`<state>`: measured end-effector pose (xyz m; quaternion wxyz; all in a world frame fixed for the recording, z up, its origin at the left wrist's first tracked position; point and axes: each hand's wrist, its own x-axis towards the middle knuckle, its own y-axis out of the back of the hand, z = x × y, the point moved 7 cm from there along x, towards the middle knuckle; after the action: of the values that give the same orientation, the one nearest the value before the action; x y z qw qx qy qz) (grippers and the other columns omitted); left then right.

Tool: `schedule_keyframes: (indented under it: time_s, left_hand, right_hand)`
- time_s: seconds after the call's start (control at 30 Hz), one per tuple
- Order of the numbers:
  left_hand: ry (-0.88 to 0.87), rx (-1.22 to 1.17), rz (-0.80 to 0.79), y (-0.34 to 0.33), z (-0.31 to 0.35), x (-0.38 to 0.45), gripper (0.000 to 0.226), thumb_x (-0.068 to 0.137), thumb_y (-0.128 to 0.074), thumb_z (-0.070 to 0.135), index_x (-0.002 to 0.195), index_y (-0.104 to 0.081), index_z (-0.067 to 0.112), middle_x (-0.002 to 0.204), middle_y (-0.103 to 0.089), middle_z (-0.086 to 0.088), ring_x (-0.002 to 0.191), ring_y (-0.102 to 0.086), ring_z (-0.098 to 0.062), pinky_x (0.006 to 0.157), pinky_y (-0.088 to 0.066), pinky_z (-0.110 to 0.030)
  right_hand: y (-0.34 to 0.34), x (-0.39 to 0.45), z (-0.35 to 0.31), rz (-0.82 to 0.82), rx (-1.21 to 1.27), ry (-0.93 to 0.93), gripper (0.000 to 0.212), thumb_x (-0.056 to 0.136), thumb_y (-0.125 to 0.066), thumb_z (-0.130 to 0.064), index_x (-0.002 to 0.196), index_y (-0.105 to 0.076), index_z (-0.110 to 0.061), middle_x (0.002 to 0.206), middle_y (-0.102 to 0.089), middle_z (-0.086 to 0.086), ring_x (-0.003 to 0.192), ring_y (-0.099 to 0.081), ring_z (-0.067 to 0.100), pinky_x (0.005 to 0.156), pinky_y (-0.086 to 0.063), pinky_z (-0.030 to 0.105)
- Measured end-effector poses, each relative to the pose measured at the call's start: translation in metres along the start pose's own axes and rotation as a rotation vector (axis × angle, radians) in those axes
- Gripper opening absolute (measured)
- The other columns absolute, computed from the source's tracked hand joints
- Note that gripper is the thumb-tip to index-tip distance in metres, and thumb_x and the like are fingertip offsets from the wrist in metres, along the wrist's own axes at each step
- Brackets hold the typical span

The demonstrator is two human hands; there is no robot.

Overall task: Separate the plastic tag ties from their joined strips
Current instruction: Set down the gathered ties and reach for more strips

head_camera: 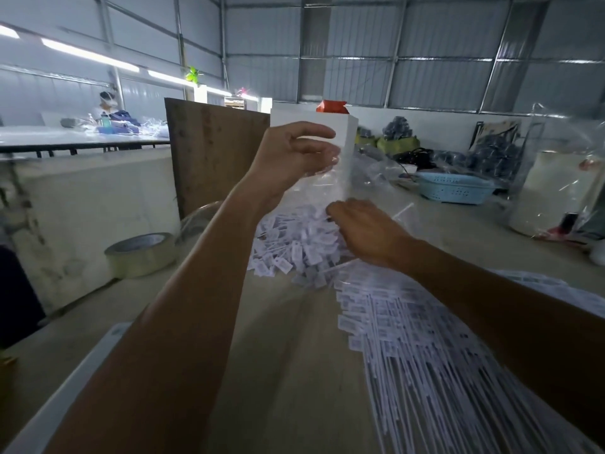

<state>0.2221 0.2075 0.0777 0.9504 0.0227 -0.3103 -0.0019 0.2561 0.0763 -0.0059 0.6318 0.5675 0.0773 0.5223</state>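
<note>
A heap of loose white plastic tag ties [294, 247] lies on the table in the middle of the head view. Joined strips of tag ties [415, 342] fan out toward the lower right. My left hand [291, 155] is raised above the heap and grips the top edge of a clear plastic bag [330, 181] that hangs down toward the loose ties. My right hand [363, 231] is lower, at the bag's bottom by the heap, palm down; its fingertips are hidden behind the hand.
A roll of tape [140, 253] stands at the left edge of the beige table [294, 371]. A brown board [209, 152] stands upright behind it. A blue basket [455, 190] and clear plastic wrapping [556, 178] sit at the right. A person works at a far table [75, 137].
</note>
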Motion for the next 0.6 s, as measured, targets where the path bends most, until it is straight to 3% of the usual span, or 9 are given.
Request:
schedule_keyframes:
  time_s: [0.07,0.17,0.23,0.3,0.4,0.47,0.6]
  left_hand:
    - [-0.009,0.038,-0.007,-0.004,-0.001,0.002,0.033,0.076,-0.080,-0.001,0.107,-0.070,0.005,0.093,-0.076,-0.014,0.093,-0.073,-0.031,0.090,-0.058,-0.045]
    - [-0.025,0.074,-0.007,-0.017,-0.001,0.001,0.028,0.078,-0.076,-0.006,0.104,-0.071,0.002,0.090,-0.075,-0.016,0.090,-0.073,-0.032,0.084,-0.060,-0.041]
    - [-0.045,0.133,0.000,-0.022,0.001,0.002,0.026,0.079,-0.074,-0.009,0.103,-0.072,0.002,0.091,-0.076,-0.014,0.089,-0.073,-0.029,0.081,-0.060,-0.038]
    - [-0.051,0.169,0.020,-0.024,0.001,0.002,0.023,0.081,-0.073,-0.006,0.102,-0.073,0.004,0.090,-0.076,-0.010,0.087,-0.074,-0.025,0.081,-0.060,-0.036]
    - [-0.066,0.159,0.076,-0.020,0.004,0.003,0.021,0.082,-0.074,-0.004,0.102,-0.074,0.005,0.090,-0.076,-0.009,0.087,-0.073,-0.023,0.082,-0.060,-0.037]
    - [-0.079,0.153,0.099,-0.019,0.006,0.004,0.022,0.082,-0.073,-0.004,0.102,-0.074,0.006,0.090,-0.076,-0.008,0.088,-0.073,-0.022,0.083,-0.060,-0.038]
    - [-0.102,0.162,0.119,-0.025,0.009,0.002,0.023,0.082,-0.072,-0.006,0.101,-0.074,0.005,0.091,-0.076,-0.008,0.091,-0.072,-0.021,0.086,-0.059,-0.039]
  right_hand:
    - [-0.022,-0.002,0.018,-0.224,-0.210,-0.101,0.044,0.093,-0.061,-0.028,0.128,-0.041,-0.009,0.114,-0.063,0.014,0.100,-0.061,0.034,0.086,-0.045,0.045]
    - [-0.023,0.018,0.029,-0.211,-0.317,-0.247,0.045,0.091,-0.054,-0.018,0.132,-0.042,-0.007,0.120,-0.060,0.016,0.110,-0.057,0.035,0.090,-0.044,0.046]
    - [-0.022,0.039,0.031,-0.168,-0.246,-0.373,0.043,0.091,-0.048,-0.012,0.134,-0.046,-0.007,0.128,-0.057,0.018,0.119,-0.051,0.036,0.097,-0.041,0.047]
    - [-0.037,0.052,0.037,-0.301,-0.125,-0.492,0.046,0.095,-0.046,-0.017,0.141,-0.042,-0.008,0.143,-0.045,0.019,0.134,-0.038,0.038,0.107,-0.032,0.053]
    - [-0.068,0.050,0.051,-0.553,0.050,-0.579,0.063,0.100,-0.045,-0.032,0.154,-0.018,-0.012,0.159,-0.019,0.017,0.148,-0.010,0.040,0.115,-0.017,0.057]
    - [-0.072,0.049,0.056,-0.586,0.184,-0.533,0.072,0.099,-0.054,-0.037,0.156,-0.014,-0.017,0.158,-0.021,0.017,0.147,-0.015,0.041,0.118,-0.021,0.053]
    - [-0.052,0.056,0.039,-0.408,0.393,-0.293,0.091,0.082,-0.080,-0.039,0.155,-0.026,-0.026,0.156,-0.033,0.011,0.141,-0.035,0.031,0.116,-0.031,0.043]
